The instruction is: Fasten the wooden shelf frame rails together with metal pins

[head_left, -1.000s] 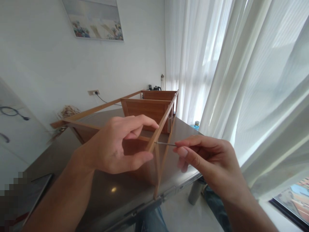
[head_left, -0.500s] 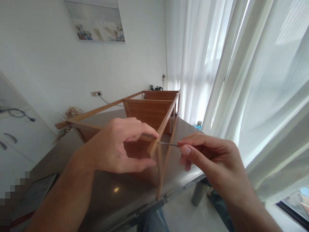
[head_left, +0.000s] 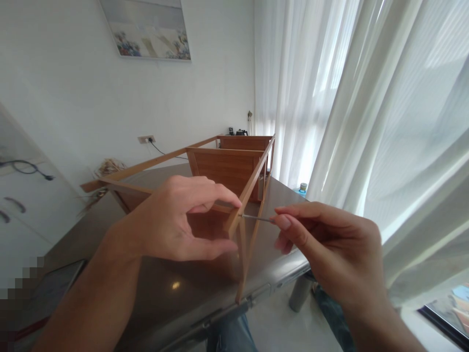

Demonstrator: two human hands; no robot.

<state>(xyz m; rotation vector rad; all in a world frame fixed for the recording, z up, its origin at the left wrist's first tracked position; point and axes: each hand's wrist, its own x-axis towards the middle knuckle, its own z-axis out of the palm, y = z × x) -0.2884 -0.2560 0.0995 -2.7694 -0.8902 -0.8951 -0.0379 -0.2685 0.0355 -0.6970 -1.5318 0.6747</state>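
On the table lies a brown wooden frame (head_left: 252, 182) with slim rails and solid panels, its near corner facing me. My left hand (head_left: 179, 220) curves round that corner, index fingertip on the top rail and thumb lower down by its end. My right hand (head_left: 322, 244) pinches a thin metal rod, which looks like a hex key (head_left: 256, 218), between thumb and forefinger. The rod's tip meets the outer side of the rail, just below my left fingertip. Its other end is hidden in my right fingers.
The frame rests on a dark shiny table (head_left: 172, 303) with a metal front edge. At lower left lies a tablet-like flat device (head_left: 54, 288). White curtains (head_left: 351, 161) hang at right. Behind stand a dark kettle (head_left: 241, 132) and a bundle of dried stalks (head_left: 110, 167).
My right hand has shifted slightly to the right and turned a little around the hex key. My left hand stays at the frame's corner. The view has moved slightly.
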